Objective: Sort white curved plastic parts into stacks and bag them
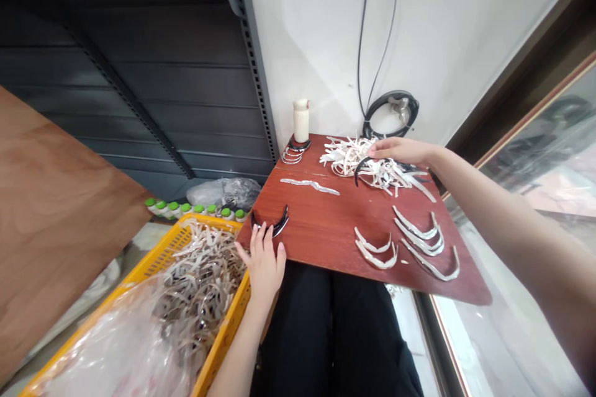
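Observation:
My left hand (pixel 265 255) lies with fingers spread at the left front edge of the red-brown board (pixel 321 223). Its fingertips reach a pair of curved strips, one glossy black (pixel 280 223); whether they press on them I cannot tell. Above a heap of white strips (pixel 349 155), my right hand (pixel 395 149) pinches a curved black strip (pixel 358 172), which hangs down from the fingers. Shiny curved strips (pixel 426 245) lie in groups at the right front, with a smaller pair (pixel 376 253) left of them. A wavy silvery strip (pixel 310 185) lies across the middle.
A whitish bottle (pixel 302 121) stands at the board's back left corner, beside more curved pieces (pixel 292 156). A yellow crate (pixel 223 329) full of strips and clear plastic is at my left. Green-capped bottles (pixel 186 207) line up behind it. Coiled black cable (pixel 412 113) rests against the wall.

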### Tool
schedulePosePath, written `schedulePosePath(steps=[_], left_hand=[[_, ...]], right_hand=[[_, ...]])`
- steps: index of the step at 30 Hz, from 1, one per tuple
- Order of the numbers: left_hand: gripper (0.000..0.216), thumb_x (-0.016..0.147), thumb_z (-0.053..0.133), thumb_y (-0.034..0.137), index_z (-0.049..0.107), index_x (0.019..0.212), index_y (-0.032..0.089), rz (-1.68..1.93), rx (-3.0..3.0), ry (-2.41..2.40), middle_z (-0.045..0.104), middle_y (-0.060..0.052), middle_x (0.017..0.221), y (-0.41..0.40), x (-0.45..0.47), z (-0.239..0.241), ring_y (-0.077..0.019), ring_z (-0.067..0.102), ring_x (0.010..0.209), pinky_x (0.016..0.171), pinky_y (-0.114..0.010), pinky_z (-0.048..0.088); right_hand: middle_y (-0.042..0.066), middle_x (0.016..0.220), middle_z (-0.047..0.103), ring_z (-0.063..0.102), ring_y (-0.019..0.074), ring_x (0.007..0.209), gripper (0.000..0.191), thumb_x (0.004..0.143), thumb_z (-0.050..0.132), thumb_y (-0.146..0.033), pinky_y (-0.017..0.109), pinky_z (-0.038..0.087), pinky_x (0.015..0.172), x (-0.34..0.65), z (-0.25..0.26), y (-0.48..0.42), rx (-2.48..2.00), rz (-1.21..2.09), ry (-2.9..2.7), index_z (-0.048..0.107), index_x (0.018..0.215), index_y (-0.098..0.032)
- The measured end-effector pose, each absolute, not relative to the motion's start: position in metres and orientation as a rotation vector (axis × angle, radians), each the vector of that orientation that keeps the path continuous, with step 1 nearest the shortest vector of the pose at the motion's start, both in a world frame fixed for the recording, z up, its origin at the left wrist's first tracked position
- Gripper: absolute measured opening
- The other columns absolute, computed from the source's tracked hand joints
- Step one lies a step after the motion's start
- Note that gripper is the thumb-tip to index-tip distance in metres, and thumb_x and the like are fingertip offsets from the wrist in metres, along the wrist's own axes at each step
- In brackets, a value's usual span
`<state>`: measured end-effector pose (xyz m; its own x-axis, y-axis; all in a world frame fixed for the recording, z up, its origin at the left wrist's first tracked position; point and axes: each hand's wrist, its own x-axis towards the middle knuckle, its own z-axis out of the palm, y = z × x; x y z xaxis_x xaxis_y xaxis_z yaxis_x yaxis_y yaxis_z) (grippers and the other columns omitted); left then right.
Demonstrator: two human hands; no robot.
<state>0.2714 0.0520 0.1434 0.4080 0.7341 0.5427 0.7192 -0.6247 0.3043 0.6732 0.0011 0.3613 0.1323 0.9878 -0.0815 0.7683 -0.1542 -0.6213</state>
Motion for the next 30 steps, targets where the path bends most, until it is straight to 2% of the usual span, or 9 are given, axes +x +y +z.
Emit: schedulePosePath(steps=[3, 6, 10, 13, 16, 21, 24, 28, 30], left_hand=[[0.047, 0.098, 0.038, 0.031, 0.043, 0.141, 0.014, 1.029, 2.609, 1.345, 0.046, -0.018, 0.148, 0.051, 0.271, 0.144, -0.0308, 0.032, 0.145, 0.118, -0.064, -0.001], [0.049, 0.097, 0.039, 0.03, 0.039, 0.142, 0.012, 1.042, 2.587, 1.341, 0.043, -0.02, 0.149, 0.05, 0.271, 0.144, -0.0301, 0.031, 0.145, 0.119, -0.064, 0.0], [0.046, 0.096, 0.042, 0.029, 0.042, 0.139, 0.012, 1.063, 2.563, 1.346, 0.045, -0.02, 0.147, 0.049, 0.271, 0.143, -0.0296, 0.031, 0.145, 0.119, -0.063, 0.0], [0.043, 0.095, 0.044, 0.027, 0.046, 0.135, 0.012, 1.051, 2.568, 1.339, 0.047, -0.02, 0.146, 0.049, 0.271, 0.144, -0.0302, 0.031, 0.145, 0.119, -0.064, 0.001], [0.042, 0.095, 0.045, 0.027, 0.046, 0.135, 0.012, 1.055, 2.564, 1.321, 0.047, -0.02, 0.145, 0.049, 0.27, 0.145, -0.0305, 0.032, 0.145, 0.119, -0.064, 0.001], [0.043, 0.095, 0.046, 0.026, 0.045, 0.136, 0.013, 1.044, 2.548, 1.315, 0.047, -0.019, 0.146, 0.048, 0.269, 0.146, -0.0305, 0.032, 0.145, 0.119, -0.065, 0.002], [0.043, 0.095, 0.045, 0.025, 0.044, 0.136, 0.013, 1.04, 2.541, 1.317, 0.047, -0.019, 0.146, 0.047, 0.269, 0.146, -0.0304, 0.031, 0.145, 0.119, -0.066, 0.004], [0.043, 0.095, 0.045, 0.026, 0.044, 0.136, 0.013, 1.033, 2.539, 1.322, 0.045, -0.018, 0.147, 0.046, 0.269, 0.146, -0.03, 0.031, 0.145, 0.119, -0.065, 0.003], [0.044, 0.095, 0.045, 0.026, 0.044, 0.136, 0.014, 1.024, 2.537, 1.322, 0.044, -0.017, 0.148, 0.046, 0.269, 0.146, -0.0299, 0.029, 0.146, 0.119, -0.065, 0.002]], right_hand=[[0.005, 0.093, 0.069, 0.06, 0.0173, 0.083, 0.039, 0.086, 0.054, -0.055, 0.029, 0.045, 0.077, 0.631, 0.36, 0.024, -1.861, 0.762, -1.744, 0.066, 0.093, -0.018], [0.006, 0.096, 0.068, 0.059, 0.0194, 0.09, 0.03, 0.091, 0.05, -0.041, 0.033, 0.044, 0.086, 0.573, 0.35, 0.054, -1.85, 0.63, -1.96, 0.068, 0.093, -0.017], [0.01, 0.107, 0.065, 0.051, 0.0279, 0.112, 0.025, 0.09, 0.048, -0.025, 0.05, 0.028, 0.107, 0.491, 0.328, 0.092, -1.856, 0.167, -2.31, 0.072, 0.088, -0.018], [0.012, 0.118, 0.061, 0.047, 0.0307, 0.116, 0.024, 0.087, 0.05, -0.02, 0.057, 0.016, 0.113, 0.441, 0.306, 0.116, -1.805, 0.107, -2.529, 0.073, 0.09, -0.017], [0.015, 0.122, 0.06, 0.044, 0.0325, 0.12, 0.025, 0.085, 0.051, -0.017, 0.059, 0.012, 0.115, 0.408, 0.282, 0.135, -1.8, 0.175, -2.669, 0.073, 0.097, -0.014], [0.011, 0.124, 0.061, 0.045, 0.0303, 0.121, 0.021, 0.085, 0.054, -0.019, 0.06, 0.013, 0.115, 0.397, 0.263, 0.152, -1.731, 0.318, -2.74, 0.074, 0.09, -0.018], [0.006, 0.128, 0.059, 0.045, 0.0279, 0.123, 0.014, 0.083, 0.062, -0.028, 0.054, 0.019, 0.113, 0.41, 0.265, 0.151, -1.613, 0.301, -2.622, 0.073, 0.09, -0.023], [0.007, 0.111, 0.068, 0.058, 0.0238, 0.105, 0.021, 0.085, 0.063, -0.04, 0.038, 0.039, 0.095, 0.427, 0.266, 0.142, -1.689, 0.28, -2.471, 0.07, 0.092, -0.021], [0.006, 0.1, 0.071, 0.063, 0.0215, 0.094, 0.02, 0.086, 0.062, -0.036, 0.032, 0.041, 0.085, 0.431, 0.263, 0.136, -1.786, 0.364, -2.49, 0.07, 0.09, -0.019]])
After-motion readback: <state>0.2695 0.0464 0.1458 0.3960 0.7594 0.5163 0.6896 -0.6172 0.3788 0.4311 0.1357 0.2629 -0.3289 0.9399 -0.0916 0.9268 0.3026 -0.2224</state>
